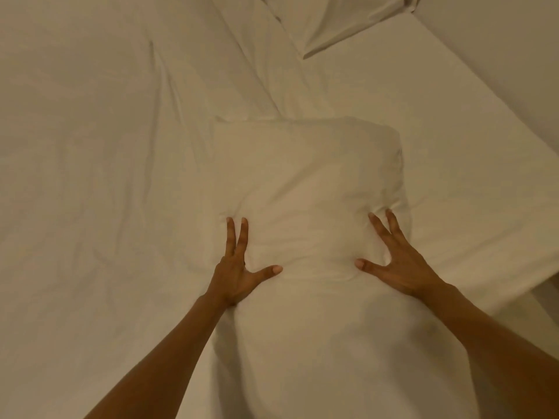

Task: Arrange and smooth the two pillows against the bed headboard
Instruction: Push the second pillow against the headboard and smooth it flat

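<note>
Both hands lay flat and spread on the near pillow [305, 189], gripping nothing. From the head camera, the left hand [237, 275] pressed on the pillow's left side, at about 7 o'clock from the frame's centre, two fingers showing straight toward 12 o'clock and the thumb stretched toward 3 o'clock. At about 5 o'clock from centre, the right hand [399, 267] pressed on the pillow's right side, fingers fanned toward 11 o'clock and thumb reaching toward 9 o'clock, so the two thumbs pointed at each other with a puckered ridge of fabric between them. That pillow lay lengthwise on the creased white sheet [90, 176], running from centre down to 6 o'clock. A second pillow [335, 19] sat well apart at 12 o'clock, cut off by the top edge. The mattress edge [484, 92] ran diagonally at 2 o'clock.
</note>
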`<state>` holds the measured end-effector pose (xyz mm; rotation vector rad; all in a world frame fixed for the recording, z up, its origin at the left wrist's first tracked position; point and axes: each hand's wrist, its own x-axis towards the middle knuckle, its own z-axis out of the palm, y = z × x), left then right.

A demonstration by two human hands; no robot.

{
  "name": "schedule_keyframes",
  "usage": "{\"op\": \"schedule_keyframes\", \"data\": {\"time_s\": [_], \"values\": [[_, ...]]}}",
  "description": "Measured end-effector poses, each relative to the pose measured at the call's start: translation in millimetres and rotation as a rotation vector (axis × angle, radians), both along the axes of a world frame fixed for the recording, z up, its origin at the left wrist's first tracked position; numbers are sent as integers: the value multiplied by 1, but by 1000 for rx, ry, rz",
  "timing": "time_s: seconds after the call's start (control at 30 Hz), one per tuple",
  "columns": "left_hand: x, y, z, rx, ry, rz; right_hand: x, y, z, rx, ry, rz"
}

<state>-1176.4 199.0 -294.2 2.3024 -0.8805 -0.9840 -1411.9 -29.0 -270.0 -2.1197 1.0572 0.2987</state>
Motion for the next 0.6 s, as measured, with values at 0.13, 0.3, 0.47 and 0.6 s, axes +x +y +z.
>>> {"op": "schedule_keyframes", "data": {"time_s": [0.13, 0.3, 0.47, 0.6], "values": [[-8, -9, 9, -35, 16, 46, 0, 0, 0, -13, -32, -26], [-10, -18, 39, -61, 11, 38, 2, 5, 25, -23, -88, -61], [-8, -22, 79, -74, -41, -10, 5, 8, 58, -112, -87, -37], [-10, -24, 117, -124, -52, -11, 1, 11, 100, -217, -68, -2]]}}
